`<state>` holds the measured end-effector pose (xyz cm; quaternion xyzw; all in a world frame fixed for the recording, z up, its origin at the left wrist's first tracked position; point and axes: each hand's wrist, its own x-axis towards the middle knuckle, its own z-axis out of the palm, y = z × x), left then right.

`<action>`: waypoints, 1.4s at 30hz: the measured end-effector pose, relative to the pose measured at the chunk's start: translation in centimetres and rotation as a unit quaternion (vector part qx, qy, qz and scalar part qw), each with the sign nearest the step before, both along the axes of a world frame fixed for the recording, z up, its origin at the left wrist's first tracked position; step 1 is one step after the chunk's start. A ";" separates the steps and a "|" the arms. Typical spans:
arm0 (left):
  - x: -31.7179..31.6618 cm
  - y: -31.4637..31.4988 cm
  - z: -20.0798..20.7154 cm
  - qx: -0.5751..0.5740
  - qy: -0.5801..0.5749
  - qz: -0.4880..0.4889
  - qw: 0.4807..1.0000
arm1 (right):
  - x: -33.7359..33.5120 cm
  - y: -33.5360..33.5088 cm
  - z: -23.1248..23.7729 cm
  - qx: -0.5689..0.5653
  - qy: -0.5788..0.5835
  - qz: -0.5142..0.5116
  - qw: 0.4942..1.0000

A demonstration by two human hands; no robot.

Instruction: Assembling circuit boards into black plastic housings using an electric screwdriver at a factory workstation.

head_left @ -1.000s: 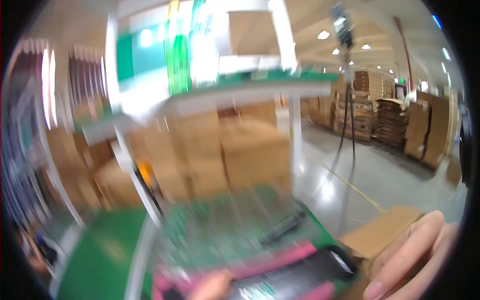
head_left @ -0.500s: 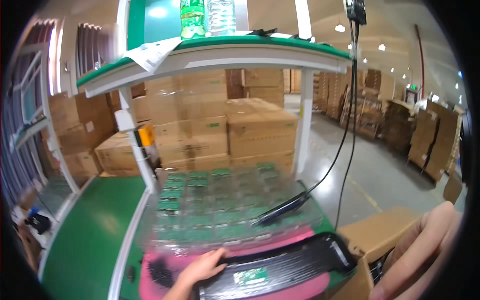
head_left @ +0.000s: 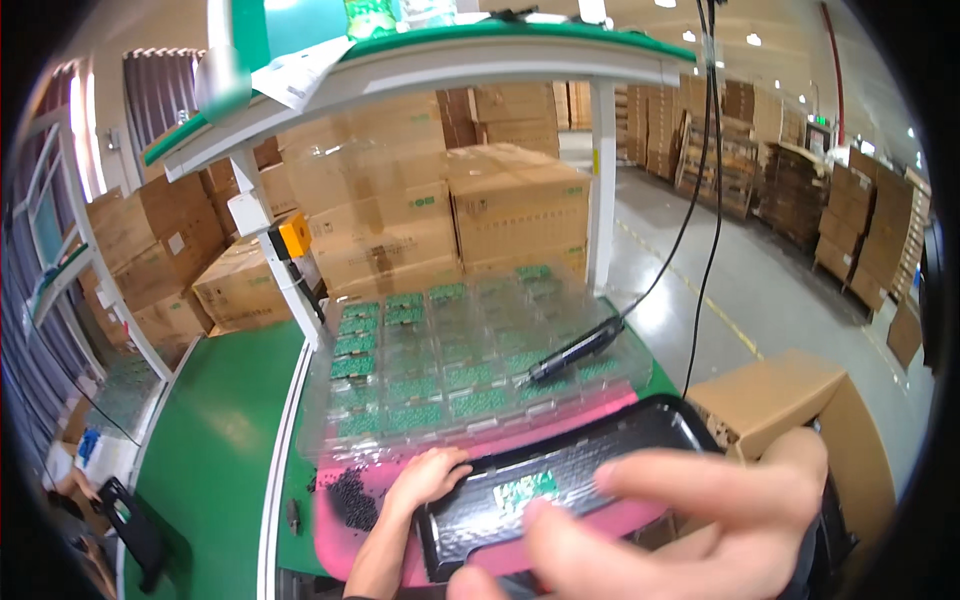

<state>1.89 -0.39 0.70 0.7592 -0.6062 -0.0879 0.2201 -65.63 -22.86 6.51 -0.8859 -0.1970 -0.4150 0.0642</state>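
A long black plastic housing (head_left: 600, 445) lies slantwise on a pink mat (head_left: 340, 555), with a small green circuit board (head_left: 525, 491) inside it. My left hand (head_left: 432, 478) grips the housing's left end, its fingers over the rim. Large and close to the camera, my right hand (head_left: 680, 530) hovers above the housing near the board. Its fingers are apart and I see nothing held in them. Beside my left wrist is a pile of tiny black parts (head_left: 355, 500), probably screws. A black electric screwdriver (head_left: 575, 355) rests on the clear plastic tray behind.
The clear compartment tray (head_left: 430, 350) holds several green circuit boards. An open cardboard box (head_left: 780, 395) stands to the right. The screwdriver's cable (head_left: 690, 230) hangs from above. A raised shelf (head_left: 420, 60) spans the bench. At far left, another person's hands (head_left: 80, 485) hold a black housing (head_left: 132, 525).
My right hand has come from the box at the right to over the circuit board. The housing appears slightly shifted, with my left hand still on its end. The view has tilted downward.
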 end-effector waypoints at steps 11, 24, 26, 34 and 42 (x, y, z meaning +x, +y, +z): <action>-5.4 6.5 6.1 -0.267 -0.098 0.079 0.956 | 30.0 15.9 25.1 -0.196 0.090 -0.109 0.970; -1.7 29.4 2.8 -0.605 0.457 0.416 0.502 | 33.8 12.6 17.8 -0.055 -0.202 -0.061 0.976; 0.2 32.7 2.5 -0.583 0.497 0.409 0.497 | 33.0 12.9 17.4 -0.035 -0.194 -0.081 0.977; 5.8 35.4 -2.0 -0.659 0.404 0.463 0.433 | 31.4 13.1 17.7 -0.044 -0.191 -0.128 0.972; 12.5 43.5 -8.1 -0.595 0.211 0.593 0.499 | 29.5 6.5 13.3 -0.215 -0.253 0.035 0.943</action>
